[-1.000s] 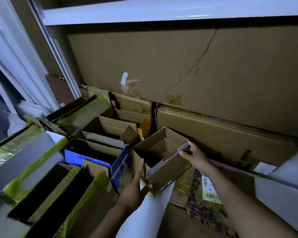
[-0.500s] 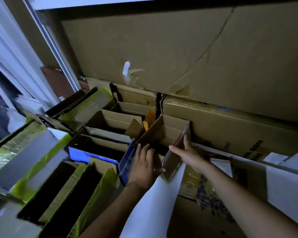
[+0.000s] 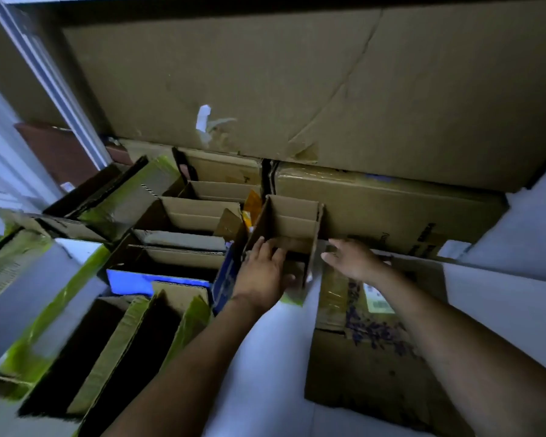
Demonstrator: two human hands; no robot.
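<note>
The small open cardboard box [image 3: 292, 222] stands tight between a blue-edged box [image 3: 158, 279] left and a sealed carton [image 3: 375, 203] right. The left hand [image 3: 262, 274] lays straight fingers over its near-left rim. The right hand [image 3: 355, 261], fingers loosely apart, hovers beside its right wall (contact unclear).

Viewed from my remote station, a pale surface [image 3: 265, 373], floor or shelf I cannot tell, is crowded with cardboard. At centre stands a small open box [image 3: 292, 222], its mouth facing my camera, just beside a long closed carton [image 3: 375, 203] at far right. To its left, open boxes [image 3: 186, 216] stand in rows, among them a blue-edged box [image 3: 133, 283]. Green-taped boxes [image 3: 38, 298] fill the near left. A flattened carton [image 3: 369, 367] lies near right. A large creased cardboard sheet [image 3: 265, 83] stands along the far side.
</note>
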